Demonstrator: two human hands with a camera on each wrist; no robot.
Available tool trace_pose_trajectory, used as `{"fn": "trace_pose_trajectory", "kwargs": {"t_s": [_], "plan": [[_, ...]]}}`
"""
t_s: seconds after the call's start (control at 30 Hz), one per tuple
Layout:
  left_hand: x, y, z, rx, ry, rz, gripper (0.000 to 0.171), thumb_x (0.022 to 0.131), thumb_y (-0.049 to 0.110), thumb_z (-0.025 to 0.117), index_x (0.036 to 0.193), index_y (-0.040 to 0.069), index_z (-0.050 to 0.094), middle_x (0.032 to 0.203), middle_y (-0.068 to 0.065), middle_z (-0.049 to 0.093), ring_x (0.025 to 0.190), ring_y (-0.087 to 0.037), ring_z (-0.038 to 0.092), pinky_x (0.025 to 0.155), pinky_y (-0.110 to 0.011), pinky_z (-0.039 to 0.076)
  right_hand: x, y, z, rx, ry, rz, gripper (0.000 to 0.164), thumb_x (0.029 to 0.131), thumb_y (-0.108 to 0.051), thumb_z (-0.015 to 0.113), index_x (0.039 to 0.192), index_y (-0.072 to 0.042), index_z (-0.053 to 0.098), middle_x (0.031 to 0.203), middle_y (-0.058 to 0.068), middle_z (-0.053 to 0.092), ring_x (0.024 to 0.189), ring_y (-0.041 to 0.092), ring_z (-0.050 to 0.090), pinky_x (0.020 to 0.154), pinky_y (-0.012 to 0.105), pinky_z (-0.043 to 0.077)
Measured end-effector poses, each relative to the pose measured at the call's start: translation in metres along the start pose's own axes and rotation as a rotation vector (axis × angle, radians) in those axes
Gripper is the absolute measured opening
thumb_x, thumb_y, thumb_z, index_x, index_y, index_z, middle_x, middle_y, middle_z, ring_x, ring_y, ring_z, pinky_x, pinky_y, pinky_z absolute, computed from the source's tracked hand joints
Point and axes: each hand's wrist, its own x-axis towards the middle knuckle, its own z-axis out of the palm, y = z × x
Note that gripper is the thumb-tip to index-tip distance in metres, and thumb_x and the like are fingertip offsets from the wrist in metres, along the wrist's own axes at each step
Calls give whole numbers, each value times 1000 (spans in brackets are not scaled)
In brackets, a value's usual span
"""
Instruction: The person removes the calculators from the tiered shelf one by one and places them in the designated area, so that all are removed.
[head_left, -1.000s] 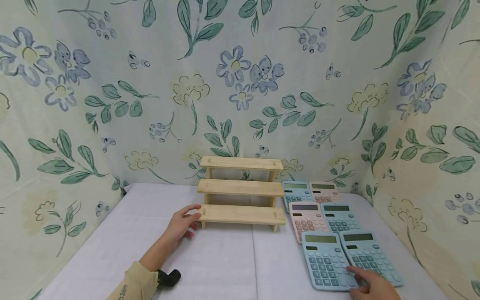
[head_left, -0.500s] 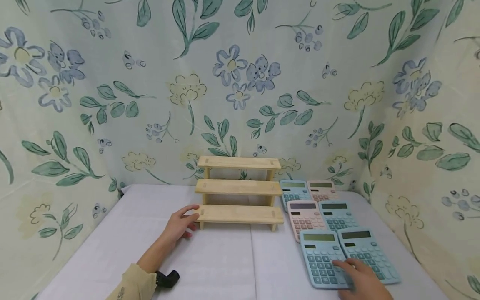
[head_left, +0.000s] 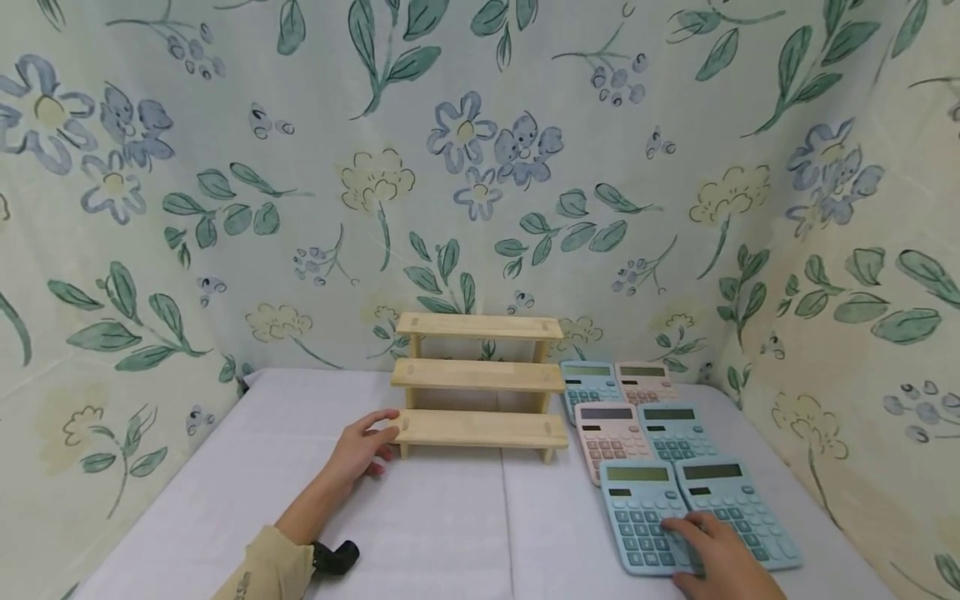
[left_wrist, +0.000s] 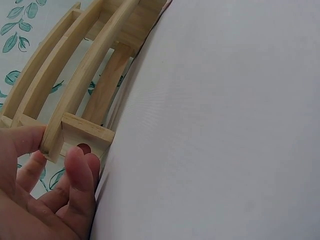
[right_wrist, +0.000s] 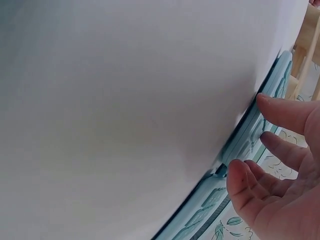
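Observation:
A three-step wooden display stand (head_left: pixel 480 427) stands at the back middle of the table. My left hand (head_left: pixel 358 450) holds the left end of its bottom step; in the left wrist view, fingers (left_wrist: pixel 77 167) lie around that end. My right hand (head_left: pixel 723 554) is over the front-left blue calculator (head_left: pixel 637 475), which lies flat. One fingertip touches or hovers just over its keys, and the thumb is by its lower edge; contact is hard to tell. A second blue calculator (head_left: pixel 712 472) lies beside it, partly hidden by that hand.
Behind the front pair lie a pink calculator (head_left: pixel 606 414), a blue calculator (head_left: pixel 671 414), and at the back another blue one (head_left: pixel 588 371) and another pink one (head_left: pixel 647 372). A black object (head_left: pixel 336 558) is by my left sleeve. Floral cloth (head_left: pixel 480 250) surrounds the white table.
My right hand has moved left from between the two front calculators onto the lower part of the front-left one. My left hand stays at the stand's end.

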Motion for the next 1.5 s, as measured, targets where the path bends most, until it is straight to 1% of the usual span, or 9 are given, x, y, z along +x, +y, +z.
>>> {"fn": "trace_pose_trajectory", "kwargs": {"t_s": [0.37, 0.47, 0.53, 0.63, 0.77, 0.9, 1.13, 1.37, 1.5], "plan": [[1, 1, -2, 0, 1, 6, 40, 95, 32, 68, 134, 23, 62, 92, -7, 69, 72, -19, 62, 52, -28, 50, 3, 0, -4, -21, 46, -35, 70, 67, -37, 91, 129, -17, 66, 130, 16, 55, 119, 50, 51, 92, 65, 46], [1, 0, -3, 1, 5, 6, 40, 95, 31, 68, 134, 23, 62, 91, -7, 69, 72, -19, 62, 52, -28, 50, 3, 1, -7, 11, 42, -39, 71, 66, -38, 91, 130, -17, 66, 132, 17, 55, 120, 51, 51, 92, 65, 47], [1, -1, -2, 0, 5, 6, 40, 96, 31, 68, 134, 22, 62, 91, -7, 69, 72, -19, 62, 52, -28, 50, 2, 5, -10, 77, 14, -27, 74, 67, -38, 91, 132, -17, 64, 134, 20, 53, 118, 49, 54, 91, 64, 48], [0, -1, -1, 2, 0, 8, 40, 96, 31, 67, 134, 22, 62, 92, -6, 69, 72, -19, 62, 52, -28, 50, -2, 17, -19, 163, -3, -5, 79, 69, -40, 89, 137, -13, 60, 135, 22, 53, 106, 38, 60, 85, 55, 53], [1, -1, 2, 4, 1, 14, 39, 96, 31, 67, 134, 22, 63, 93, -6, 69, 72, -18, 62, 52, -28, 50, -5, 40, -31, 214, 17, 30, 87, 69, -44, 88, 141, -8, 55, 131, 25, 55, 97, 26, 60, 78, 45, 54], [0, 2, 2, 8, 4, 15, 39, 96, 31, 67, 134, 22, 62, 92, -6, 69, 73, -19, 62, 52, -28, 50, -4, 63, -37, 243, -1, 68, 94, 69, -46, 88, 145, -7, 50, 134, 28, 51, 104, 36, 60, 82, 48, 54], [0, 2, 0, 17, 4, 6, 40, 96, 31, 66, 135, 22, 62, 92, -7, 69, 73, -19, 63, 53, -28, 50, 3, 99, -41, 221, -3, 104, 104, 68, -53, 87, 148, -3, 43, 137, 34, 44, 111, 50, 53, 88, 55, 51], [0, 0, 0, 11, 11, 0, 40, 96, 32, 67, 134, 23, 62, 92, -7, 69, 73, -20, 62, 52, -28, 50, 9, 128, -44, 299, -43, 186, 122, 64, -58, 87, 156, -5, 26, 146, 38, 23, 121, 62, 35, 88, 65, 47], [-2, 0, 0, 14, 5, 7, 39, 96, 31, 67, 134, 22, 62, 94, -7, 69, 73, -19, 63, 52, -28, 50, 11, 145, -46, 386, -109, 219, 127, 67, -63, 83, 158, -5, 16, 147, 39, 14, 123, 64, 28, 82, 60, 51]]}}
